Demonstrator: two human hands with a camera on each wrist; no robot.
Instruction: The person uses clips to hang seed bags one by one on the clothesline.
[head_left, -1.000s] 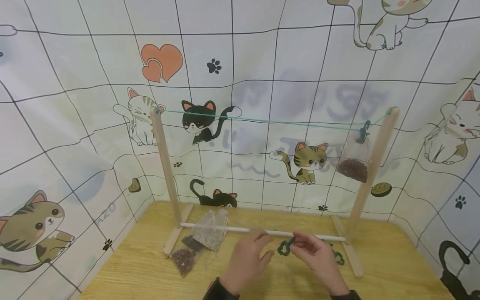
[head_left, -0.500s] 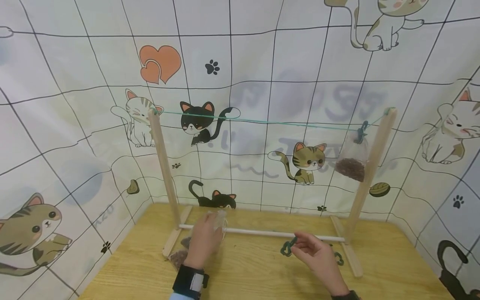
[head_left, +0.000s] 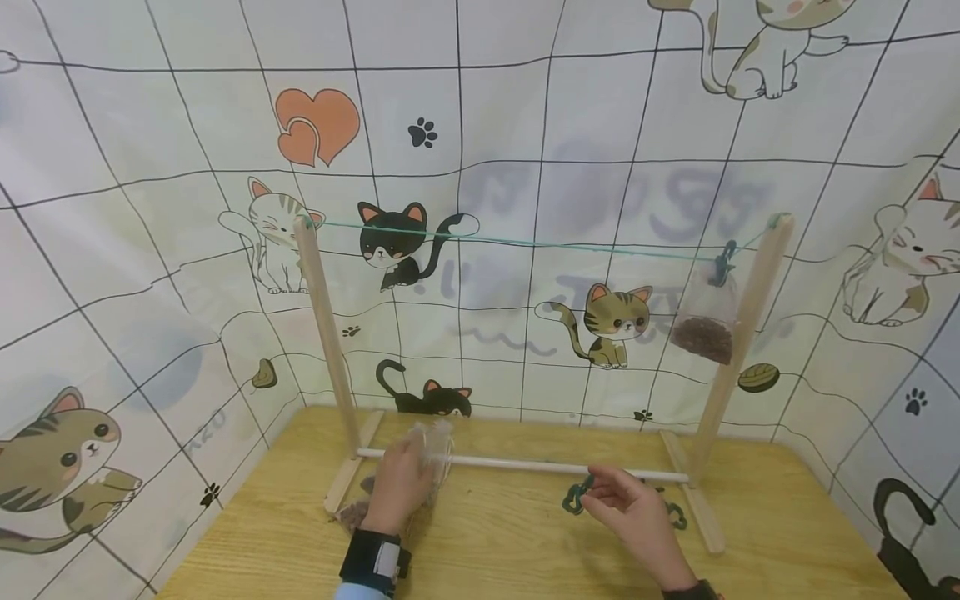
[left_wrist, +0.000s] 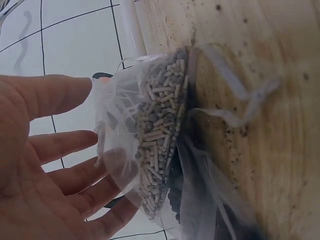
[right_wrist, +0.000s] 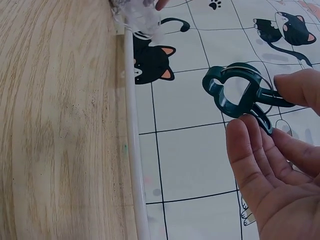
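My left hand (head_left: 401, 487) is at a sheer drawstring pouch (left_wrist: 162, 122) of pale and grey pellets, at the left of the wooden table. Its fingertips (left_wrist: 122, 212) touch the mesh from behind, the thumb standing apart from it. Part of a bag of reddish-brown bits (head_left: 352, 517) shows beside that wrist, and a darker mesh bag (left_wrist: 205, 195) lies below the pouch. On the right, my right hand (head_left: 633, 510) pinches the handles of a dark green plastic spring clip (right_wrist: 225, 106) between thumb and fingers, its ring end pointing away from the hand.
A wooden frame with a left post (head_left: 327, 350) and a right post (head_left: 742, 358) carries a green string (head_left: 525, 243). From it a clip (head_left: 722, 265) hangs a bag of reddish-brown bits (head_left: 702, 340). Another green clip (head_left: 677, 517) lies beyond my right hand. A white rod (head_left: 510, 463) crosses low.
My left hand has moved from the middle of the table leftward to the mesh pouch, lifting its upper part somewhat. The right hand keeps hold of the clip, almost still.
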